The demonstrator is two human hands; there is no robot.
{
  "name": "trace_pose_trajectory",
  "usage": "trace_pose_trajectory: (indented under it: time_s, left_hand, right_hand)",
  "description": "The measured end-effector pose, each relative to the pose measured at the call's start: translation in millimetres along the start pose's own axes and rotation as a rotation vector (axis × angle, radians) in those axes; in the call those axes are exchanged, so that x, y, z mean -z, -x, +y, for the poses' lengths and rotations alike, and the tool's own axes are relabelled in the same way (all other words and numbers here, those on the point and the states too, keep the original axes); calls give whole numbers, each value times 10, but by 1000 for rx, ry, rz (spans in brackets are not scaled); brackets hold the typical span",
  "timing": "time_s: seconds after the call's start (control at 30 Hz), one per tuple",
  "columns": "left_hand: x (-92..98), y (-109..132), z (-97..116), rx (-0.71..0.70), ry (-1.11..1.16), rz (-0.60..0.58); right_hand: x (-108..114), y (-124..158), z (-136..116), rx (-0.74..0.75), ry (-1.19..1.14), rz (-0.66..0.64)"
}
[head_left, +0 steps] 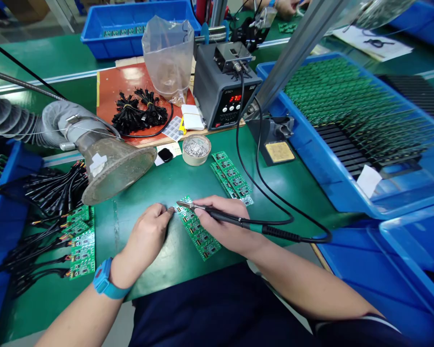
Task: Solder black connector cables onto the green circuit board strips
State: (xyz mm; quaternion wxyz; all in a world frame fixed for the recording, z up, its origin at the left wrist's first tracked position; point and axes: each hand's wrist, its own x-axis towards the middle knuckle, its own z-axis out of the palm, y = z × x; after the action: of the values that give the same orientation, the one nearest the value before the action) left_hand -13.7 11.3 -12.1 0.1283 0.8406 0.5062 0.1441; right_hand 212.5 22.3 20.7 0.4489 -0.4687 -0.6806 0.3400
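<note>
On the green bench lies a green circuit board panel [202, 239], set at a slant in front of me. My right hand [224, 222] grips a soldering iron [235, 219] like a pen, its tip over the board's upper end. My left hand [149, 236] is closed, with thumb and forefinger together at the board's upper left edge; whatever they pinch is too small to make out. Two more board panels [231, 176] lie just beyond my right hand. A round tub [196, 150] of silvery bits stands past the board.
A fume extractor hood [119, 168] hangs at left, above boards with black cables [81, 250]. The soldering station [224, 91] and iron stand [271, 140] are at the back, the iron's cord looping right. Blue bins [365, 202] line the right side; bundled cables [139, 113] lie behind.
</note>
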Motion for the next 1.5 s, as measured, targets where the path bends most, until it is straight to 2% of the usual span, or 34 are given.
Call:
trace_pose_trajectory:
  time_s: [0.17,0.4,1.0,1.5]
  left_hand:
    - [35,-15,32,60,24,-50]
    - [42,-19,40,35,-26,-47]
    - [13,-5,51,25,-13,-10]
    - [-14,-10,43,-22,-41,54]
  right_hand:
    - [-39,-22,-4,-10,16,-41]
    - [-31,-41,-25,-14,2,-100]
    - [-73,-28,2,24,-13,-58]
    - [-60,-23,25,4,34,-72]
